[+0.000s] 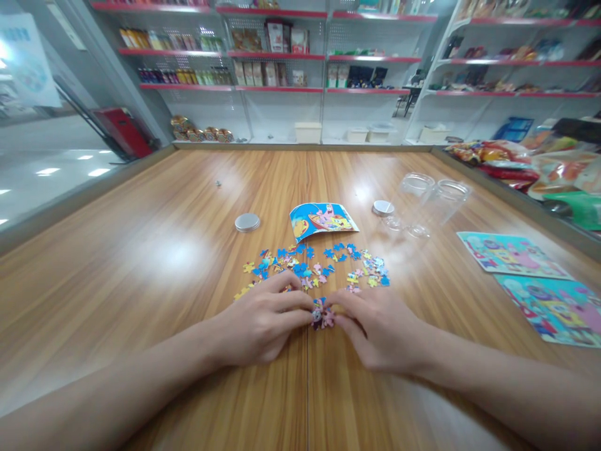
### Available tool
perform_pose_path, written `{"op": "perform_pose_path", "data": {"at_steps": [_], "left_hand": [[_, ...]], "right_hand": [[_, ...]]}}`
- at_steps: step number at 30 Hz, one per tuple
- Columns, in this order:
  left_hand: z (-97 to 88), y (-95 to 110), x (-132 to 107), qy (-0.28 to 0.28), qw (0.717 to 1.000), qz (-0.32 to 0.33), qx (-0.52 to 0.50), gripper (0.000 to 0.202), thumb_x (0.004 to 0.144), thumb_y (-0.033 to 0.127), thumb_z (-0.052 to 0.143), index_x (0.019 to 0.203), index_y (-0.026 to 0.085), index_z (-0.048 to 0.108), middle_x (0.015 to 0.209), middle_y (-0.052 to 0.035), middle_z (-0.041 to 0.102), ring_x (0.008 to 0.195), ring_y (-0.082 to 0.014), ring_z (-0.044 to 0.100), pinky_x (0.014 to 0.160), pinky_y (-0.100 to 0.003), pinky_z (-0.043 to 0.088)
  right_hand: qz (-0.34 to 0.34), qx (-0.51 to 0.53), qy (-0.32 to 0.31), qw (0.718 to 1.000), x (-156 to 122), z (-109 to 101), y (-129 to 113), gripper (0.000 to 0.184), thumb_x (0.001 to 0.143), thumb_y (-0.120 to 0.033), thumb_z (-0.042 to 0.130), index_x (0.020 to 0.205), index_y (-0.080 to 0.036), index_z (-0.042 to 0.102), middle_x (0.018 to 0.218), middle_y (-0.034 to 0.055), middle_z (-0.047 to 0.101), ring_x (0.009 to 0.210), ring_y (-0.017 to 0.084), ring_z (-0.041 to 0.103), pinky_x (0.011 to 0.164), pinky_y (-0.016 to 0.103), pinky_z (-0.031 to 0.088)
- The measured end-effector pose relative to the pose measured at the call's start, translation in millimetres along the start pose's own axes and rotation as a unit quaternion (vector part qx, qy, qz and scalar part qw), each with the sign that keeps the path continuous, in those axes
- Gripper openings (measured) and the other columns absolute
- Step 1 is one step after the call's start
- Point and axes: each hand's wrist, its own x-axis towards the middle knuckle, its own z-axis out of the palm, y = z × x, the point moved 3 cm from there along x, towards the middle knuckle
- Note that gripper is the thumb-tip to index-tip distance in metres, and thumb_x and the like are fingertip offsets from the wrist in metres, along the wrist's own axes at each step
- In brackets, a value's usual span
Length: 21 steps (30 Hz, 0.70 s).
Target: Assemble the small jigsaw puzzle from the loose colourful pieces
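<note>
Close to the table's seam, a small cluster of jigsaw puzzle pieces (323, 315), pink, purple and blue, lies between my two hands. My left hand (265, 316) has its fingers bent, with fingertips pressed at the cluster's left side. From the right, my right hand (375, 322) pinches at the cluster's edge with thumb and forefinger. Just beyond the hands, many loose puzzle pieces (303, 269) in blue, yellow and pink are spread out, some hidden behind my left hand. Behind them a curled picture card (323, 220) shows cartoon figures in a boat.
A silver lid (247, 222) lies left of the card, another lid (383, 208) to its right. Two clear jars (444, 200) stand at the right. Two picture sheets (514, 255) lie at the right edge. Bagged goods (516, 166) and stocked shelves (277, 56) are beyond the table.
</note>
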Motion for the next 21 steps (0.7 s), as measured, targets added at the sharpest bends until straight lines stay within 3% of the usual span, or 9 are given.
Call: {"op": "perform_pose_path", "data": {"at_steps": [5,13,21], "left_hand": [[-0.7,1.7,2.3,-0.002,1.000,-0.007,-0.002,0.034,0.085,-0.002,0.047,0.109,0.015,0.064,0.105,-0.0110,0.071,0.094,-0.0212,0.060,0.089,-0.041,0.053],[1.1,0.7,0.0,-0.003,1.000,-0.011,-0.010,0.038,0.081,-0.005,0.050,0.110,0.015,0.066,0.109,-0.0097,0.070,0.098,-0.0216,0.057,0.091,-0.040,0.052],[1.2,1.1,-0.1,-0.005,1.000,-0.019,-0.018,0.037,0.082,-0.004,0.050,0.110,0.013,0.066,0.114,-0.0090,0.069,0.099,-0.0230,0.053,0.092,-0.041,0.051]], "right_hand": [[0.054,0.006,0.024,0.998,-2.5,0.2,0.0,0.019,0.096,-0.035,0.052,0.096,-0.019,0.061,0.076,0.0031,0.067,0.063,0.015,0.059,0.058,0.026,0.034],[0.022,0.049,0.015,0.998,-3.0,-0.5,-3.7,0.012,0.092,-0.020,0.052,0.095,-0.021,0.063,0.076,0.0009,0.066,0.064,0.013,0.059,0.058,0.025,0.034],[0.039,0.037,0.007,0.999,-3.8,2.8,-8.0,0.022,0.097,-0.036,0.050,0.093,-0.018,0.062,0.069,0.0009,0.063,0.057,0.013,0.055,0.054,0.026,0.031]]}}
